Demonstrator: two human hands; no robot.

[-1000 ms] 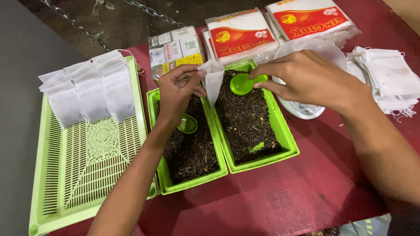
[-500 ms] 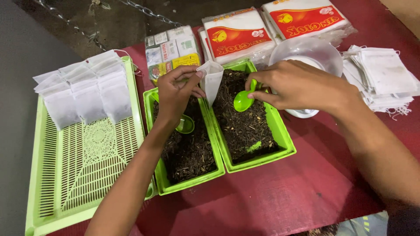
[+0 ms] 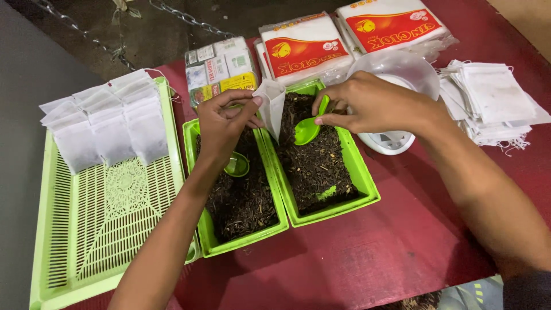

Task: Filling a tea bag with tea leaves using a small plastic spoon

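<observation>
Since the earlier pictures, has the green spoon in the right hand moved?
Yes. The green spoon dropped from above the right green tray to its loose tea, nearer the white bag, gripped by the right hand.

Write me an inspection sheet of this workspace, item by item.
Surface: dark red table.
Job's things: white filter bag held open; green scoop at its mouth; two green trays of dark loose tea.
Clutter: perforated green tray with filled bags, empty bag pile, wrapped packs, white scale with bowl, second scoop.
Grips: left hand pinches bag; right hand holds scoop.
Cables: nothing seen.
Surroundings: chain on dark floor.
</observation>
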